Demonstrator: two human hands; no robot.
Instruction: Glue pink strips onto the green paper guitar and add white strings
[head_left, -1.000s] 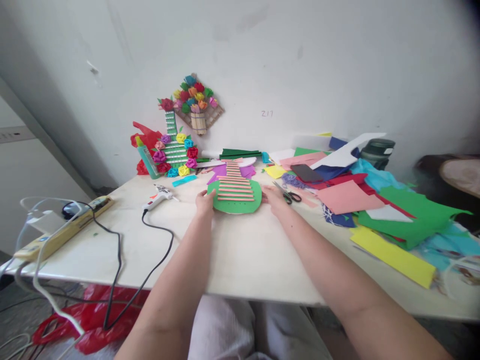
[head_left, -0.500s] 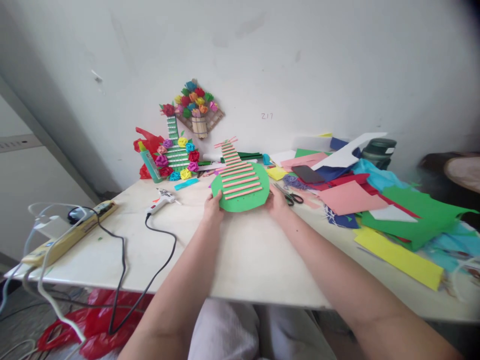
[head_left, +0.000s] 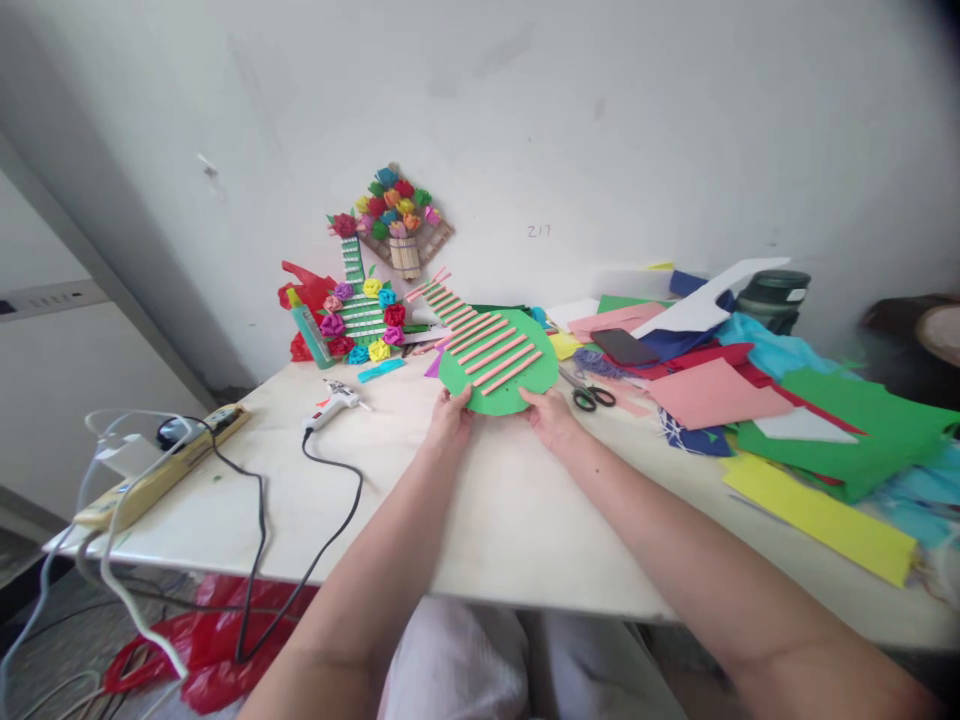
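In the head view, our only one, we have both hands on the green cut-out (head_left: pixel 531 350), a rounded body with a narrow neck, crossed by rows of pink strips (head_left: pixel 496 367). Our left hand (head_left: pixel 451 421) is clamped on its near edge at the left, and our right hand (head_left: pixel 551 419) on the near edge at the right, each thumb on the upper face; the other fingers are mostly hidden beneath. A second ago the neck pointed straight away from us and our hands were at the two sides; now the neck slants up to the left and our hands have come round closer together. The cut-out is tilted above the white table (head_left: pixel 510 520), though we cannot tell whether its near edge touches. For the work in hand, we take this as turning and handling the piece whole rather than adding to it, since neither hand holds a tool: the glue gun (head_left: pixel 335 401) lies well apart on the left, and the scissors (head_left: pixel 592 398) lie near our right hand. Behind the cut-out, to the left, stands a similar green piece (head_left: pixel 364 322) with white strips and paper flowers.
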